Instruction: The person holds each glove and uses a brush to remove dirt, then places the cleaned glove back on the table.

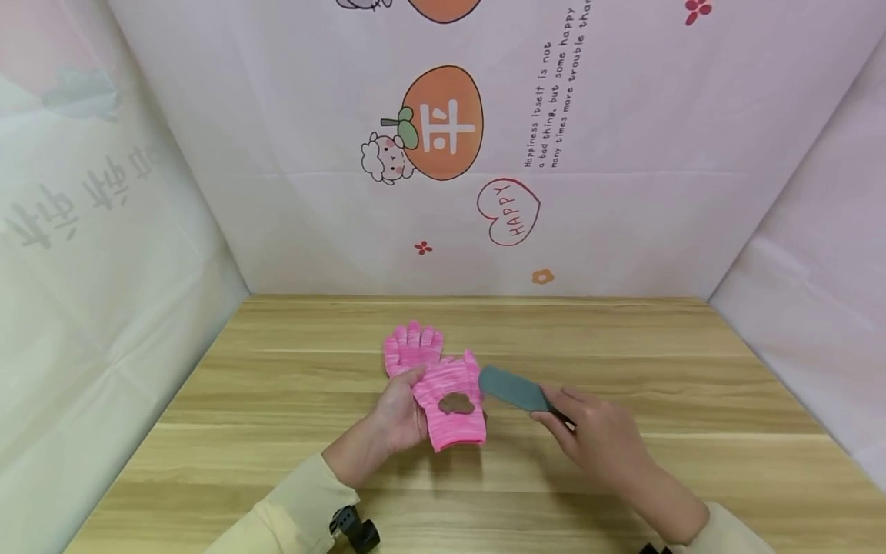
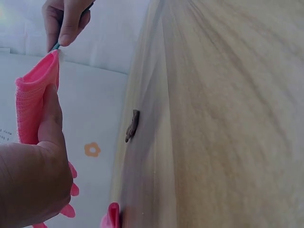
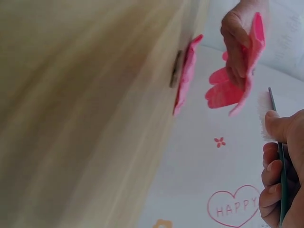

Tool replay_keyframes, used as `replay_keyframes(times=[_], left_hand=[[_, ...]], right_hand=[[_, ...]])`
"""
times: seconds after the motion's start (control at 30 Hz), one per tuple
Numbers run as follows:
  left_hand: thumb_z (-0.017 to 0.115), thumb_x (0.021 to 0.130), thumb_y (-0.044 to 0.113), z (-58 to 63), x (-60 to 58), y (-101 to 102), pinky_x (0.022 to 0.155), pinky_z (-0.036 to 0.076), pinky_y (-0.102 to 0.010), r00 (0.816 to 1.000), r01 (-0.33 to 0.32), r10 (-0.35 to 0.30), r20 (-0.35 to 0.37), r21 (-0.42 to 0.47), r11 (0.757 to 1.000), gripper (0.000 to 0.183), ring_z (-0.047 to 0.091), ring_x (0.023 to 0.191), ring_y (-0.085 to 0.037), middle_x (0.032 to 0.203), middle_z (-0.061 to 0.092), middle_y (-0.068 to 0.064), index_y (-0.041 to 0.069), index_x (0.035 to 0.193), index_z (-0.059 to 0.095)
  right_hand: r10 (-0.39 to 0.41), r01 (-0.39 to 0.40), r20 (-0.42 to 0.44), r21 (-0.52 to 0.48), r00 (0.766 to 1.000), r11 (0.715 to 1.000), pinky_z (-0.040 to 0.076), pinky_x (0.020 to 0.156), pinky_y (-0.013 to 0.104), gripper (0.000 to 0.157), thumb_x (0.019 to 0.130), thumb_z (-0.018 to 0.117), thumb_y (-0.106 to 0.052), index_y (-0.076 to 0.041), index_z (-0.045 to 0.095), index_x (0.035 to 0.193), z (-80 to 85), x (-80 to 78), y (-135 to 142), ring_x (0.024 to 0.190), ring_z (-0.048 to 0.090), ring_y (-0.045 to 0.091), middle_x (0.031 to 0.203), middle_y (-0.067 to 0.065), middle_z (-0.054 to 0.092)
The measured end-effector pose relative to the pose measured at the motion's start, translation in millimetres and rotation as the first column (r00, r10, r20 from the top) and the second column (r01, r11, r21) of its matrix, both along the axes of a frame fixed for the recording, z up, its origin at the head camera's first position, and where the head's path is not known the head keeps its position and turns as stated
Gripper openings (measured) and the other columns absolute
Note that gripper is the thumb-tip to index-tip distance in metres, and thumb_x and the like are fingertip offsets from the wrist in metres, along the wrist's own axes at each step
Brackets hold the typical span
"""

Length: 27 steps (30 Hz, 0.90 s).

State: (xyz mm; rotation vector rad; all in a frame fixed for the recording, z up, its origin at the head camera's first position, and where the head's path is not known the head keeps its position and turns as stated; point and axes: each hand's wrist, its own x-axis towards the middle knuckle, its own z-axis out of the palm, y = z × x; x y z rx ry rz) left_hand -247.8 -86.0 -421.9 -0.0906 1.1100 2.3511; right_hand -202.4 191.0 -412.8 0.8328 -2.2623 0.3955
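Observation:
My left hand grips a pink knitted glove, thumb on top and the other fingers mostly hidden beneath it. A brown patch shows on the glove near its cuff. My right hand holds a teal brush by its dark handle, the brush head close to the glove's right edge. Pale bristles show along one side of the brush in the right wrist view. A second pink glove lies on the table behind the held one.
A small brown piece rests on the wooden table near the second glove; the head view hides it. White printed cloth stands at the back, with pale cloth walls at both sides.

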Motion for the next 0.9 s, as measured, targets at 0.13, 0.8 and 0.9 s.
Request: replay_keyframes(times=[0.13, 0.8, 0.9], left_hand=[[0.021, 0.106, 0.034, 0.7, 0.8, 0.9, 0.101, 0.045, -0.044, 1.000, -0.005, 0.005, -0.005, -0.006, 1.000, 0.054, 0.062, 0.110, -0.025, 0.118, 0.065, -0.013, -0.004, 0.143, 0.034], [0.020, 0.106, 0.034, 0.5, 2.2, 10.4, 0.102, 0.042, -0.049, 0.999, 0.037, -0.037, -0.017, -0.030, 0.999, 0.054, 0.046, 0.128, -0.037, 0.142, 0.044, -0.022, 0.003, 0.148, 0.033], [0.022, 0.106, 0.035, -0.6, 1.7, 10.3, 0.101, 0.043, -0.049, 1.000, 0.024, -0.025, -0.012, -0.063, 0.998, 0.055, 0.047, 0.126, -0.037, 0.141, 0.046, -0.022, 0.000, 0.147, 0.034]], right_hand=[[0.023, -0.025, -0.046, -0.032, 0.999, 0.999, 0.046, 0.043, 0.022, 0.046, 0.095, 0.059, -0.046, -0.003, 0.074, 0.103, 7.6, -1.9, -7.9, 0.056, 0.058, 0.008, 0.082, 0.006, 0.070], [0.035, -0.040, 0.073, 0.062, 0.997, 0.997, 0.044, 0.047, 0.018, 0.039, 0.074, 0.085, -0.024, -0.005, 0.075, 0.107, -2.1, 0.1, -38.7, 0.058, 0.054, 0.003, 0.080, 0.000, 0.068], [0.030, -0.035, 0.068, 0.065, 0.997, 0.997, 0.049, 0.049, 0.022, 0.040, 0.075, 0.084, -0.026, -0.005, 0.075, 0.107, -3.5, 0.1, -36.6, 0.062, 0.060, 0.007, 0.082, 0.002, 0.070]])
